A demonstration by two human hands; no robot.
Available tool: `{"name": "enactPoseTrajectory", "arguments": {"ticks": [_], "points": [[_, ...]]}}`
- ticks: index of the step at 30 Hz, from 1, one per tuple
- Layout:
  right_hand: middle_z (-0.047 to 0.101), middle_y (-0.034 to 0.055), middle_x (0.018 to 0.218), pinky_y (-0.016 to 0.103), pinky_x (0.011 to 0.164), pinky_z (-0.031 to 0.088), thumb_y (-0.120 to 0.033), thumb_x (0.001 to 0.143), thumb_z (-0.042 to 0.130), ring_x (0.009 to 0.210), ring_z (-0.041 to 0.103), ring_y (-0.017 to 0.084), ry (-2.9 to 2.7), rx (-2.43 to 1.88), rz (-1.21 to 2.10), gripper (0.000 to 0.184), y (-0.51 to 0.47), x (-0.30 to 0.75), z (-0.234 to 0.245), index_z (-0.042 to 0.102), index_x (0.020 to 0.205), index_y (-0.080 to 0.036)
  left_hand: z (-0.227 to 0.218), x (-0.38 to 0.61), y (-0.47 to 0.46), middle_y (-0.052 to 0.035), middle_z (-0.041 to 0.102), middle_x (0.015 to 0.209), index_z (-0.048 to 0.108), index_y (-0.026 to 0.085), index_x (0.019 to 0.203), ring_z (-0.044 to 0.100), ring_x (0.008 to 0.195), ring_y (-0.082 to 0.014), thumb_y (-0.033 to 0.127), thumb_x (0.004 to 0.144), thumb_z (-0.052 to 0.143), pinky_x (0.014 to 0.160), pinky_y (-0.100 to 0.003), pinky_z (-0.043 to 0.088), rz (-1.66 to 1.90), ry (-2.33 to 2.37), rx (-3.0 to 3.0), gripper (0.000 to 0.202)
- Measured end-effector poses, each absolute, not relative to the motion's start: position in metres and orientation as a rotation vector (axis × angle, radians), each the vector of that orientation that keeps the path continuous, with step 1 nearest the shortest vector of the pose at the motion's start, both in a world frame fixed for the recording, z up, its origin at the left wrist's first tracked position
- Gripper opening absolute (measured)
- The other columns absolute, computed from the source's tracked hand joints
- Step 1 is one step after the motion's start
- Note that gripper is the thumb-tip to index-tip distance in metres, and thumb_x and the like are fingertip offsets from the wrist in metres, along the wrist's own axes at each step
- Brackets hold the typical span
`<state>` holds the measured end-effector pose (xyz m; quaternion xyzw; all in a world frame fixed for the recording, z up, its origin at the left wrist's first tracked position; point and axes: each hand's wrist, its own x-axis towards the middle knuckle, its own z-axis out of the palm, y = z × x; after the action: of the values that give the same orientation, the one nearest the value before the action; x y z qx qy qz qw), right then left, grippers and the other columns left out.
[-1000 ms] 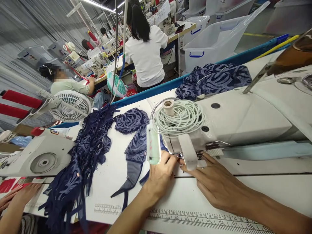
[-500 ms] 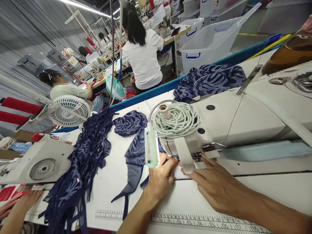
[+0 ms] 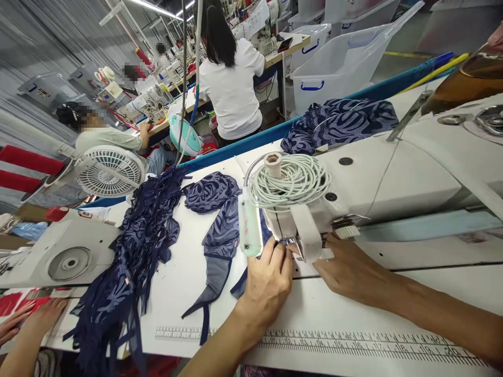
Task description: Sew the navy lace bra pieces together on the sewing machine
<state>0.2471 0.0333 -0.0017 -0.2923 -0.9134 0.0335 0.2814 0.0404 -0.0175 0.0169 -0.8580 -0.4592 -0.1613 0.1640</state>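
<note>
Fingers [image 3: 277,255] at sewing machine [image 3: 408,173], navy fabric [image 3: 222,230], translucent bin [image 3: 334,78] beyond

1. I work from a single view: a camera worn on the person's head, looking forward and steeply down.
2. Close below my lens I get the left hand [image 3: 269,277], the right hand [image 3: 346,267] and the sewing machine [image 3: 365,178], around mid-frame.
3. Beyond the bench [image 3: 173,293], I see the room farther off, up to a ceiling light [image 3: 155,9].
4. Across my frame, the blue strip [image 3: 271,132] slants up rightward.
</note>
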Motion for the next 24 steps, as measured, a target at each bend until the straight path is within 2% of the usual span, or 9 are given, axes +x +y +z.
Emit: {"name": "enactPoseTrajectory", "arguments": {"ticks": [3,6,8,11,13,15,18,21,24], "points": [[0.068,0.0085,0.084,0.031,0.062,0.043,0.006,0.082,0.04,0.085,0.061,0.022,-2.438,-0.693,-0.174,0.045,0.032,0.246,-0.005,0.072,0.107,-0.015,0.017,0.029,-0.018,-0.0112,0.074,0.117,0.061,0.016,0.124,0.066,0.116,-0.0254,0.002,0.09,0.048,0.116,-0.067,0.028,-0.543,-1.425,-2.627,0.04],[0.07,0.0098,0.085,0.032,0.062,0.047,0.009,0.078,0.042,0.088,0.064,0.023,-2.425,-0.688,-0.255,0.051,0.029,0.247,-0.012,0.069,0.117,-0.011,0.015,0.021,-0.017,-0.0093,0.074,0.118,0.062,0.02,0.123,0.067,0.114,-0.0241,0.002,0.087,0.05,0.119,-0.072,0.017,-0.566,-1.485,-2.744,0.042],[0.073,0.0112,0.091,0.031,0.061,0.05,0.008,0.077,0.045,0.096,0.066,0.025,-2.437,-0.724,-0.183,0.054,0.027,0.248,-0.018,0.068,0.121,-0.013,0.012,0.02,-0.015,-0.0096,0.075,0.117,0.064,0.021,0.122,0.067,0.113,-0.0249,0.003,0.087,0.051,0.118,-0.072,0.021,-0.556,-1.427,-2.726,0.041],[0.074,0.0088,0.095,0.03,0.058,0.052,0.008,0.076,0.045,0.11,0.065,0.027,-2.442,-0.799,-0.039,0.064,0.025,0.247,-0.026,0.066,0.128,-0.022,0.007,0.022,-0.012,-0.0108,0.075,0.115,0.065,0.021,0.122,0.067,0.112,-0.0265,0.005,0.088,0.051,0.113,-0.068,0.033,-0.515,-1.37,-2.697,0.04],[0.074,0.0074,0.093,0.028,0.045,0.045,0.01,0.074,0.043,0.113,0.065,0.027,-2.427,-0.837,-0.019,0.069,0.025,0.246,-0.028,0.066,0.128,-0.026,0.007,0.022,-0.01,-0.0112,0.075,0.112,0.064,0.02,0.122,0.068,0.109,-0.0268,0.004,0.088,0.049,0.109,-0.064,0.04,-0.512,-1.374,-2.689,0.04],[0.072,0.0072,0.09,0.027,0.035,0.03,0.012,0.07,0.04,0.111,0.065,0.027,-2.414,-0.859,-0.035,0.07,0.025,0.245,-0.025,0.067,0.122,-0.026,0.008,0.021,-0.007,-0.0096,0.075,0.106,0.063,0.019,0.119,0.068,0.102,-0.0258,0.001,0.085,0.047,0.103,-0.059,0.047,-0.512,-1.423,-2.676,0.042],[0.064,0.0066,0.075,0.028,0.033,0.019,0.012,0.07,0.039,0.086,0.066,0.022,-2.401,-0.834,-0.065,0.053,0.027,0.245,-0.017,0.071,0.094,-0.022,0.011,0.017,-0.001,-0.0062,0.073,0.095,0.064,0.02,0.11,0.068,0.094,-0.0243,-0.001,0.083,0.047,0.096,-0.051,0.052,-0.516,-1.531,-2.671,0.038],[0.058,0.0068,0.071,0.029,0.037,0.014,0.009,0.075,0.041,0.065,0.055,0.016,-2.364,-0.79,-0.113,0.036,0.028,0.247,-0.01,0.056,0.06,-0.019,0.007,0.013,0.007,-0.0054,0.072,0.092,0.066,0.022,0.103,0.067,0.093,-0.0243,0.002,0.084,0.049,0.093,-0.049,0.052,-0.54,-1.587,-2.675,0.032],[0.057,0.0074,0.072,0.03,0.042,0.013,0.008,0.077,0.041,0.06,0.046,0.013,-2.334,-0.76,-0.14,0.039,0.028,0.248,-0.008,0.042,0.048,-0.019,-0.001,0.013,0.016,-0.0057,0.071,0.091,0.067,0.021,0.098,0.067,0.093,-0.0244,0.004,0.084,0.052,0.092,-0.047,0.053,-0.606,-1.626,-2.662,0.027]]}}
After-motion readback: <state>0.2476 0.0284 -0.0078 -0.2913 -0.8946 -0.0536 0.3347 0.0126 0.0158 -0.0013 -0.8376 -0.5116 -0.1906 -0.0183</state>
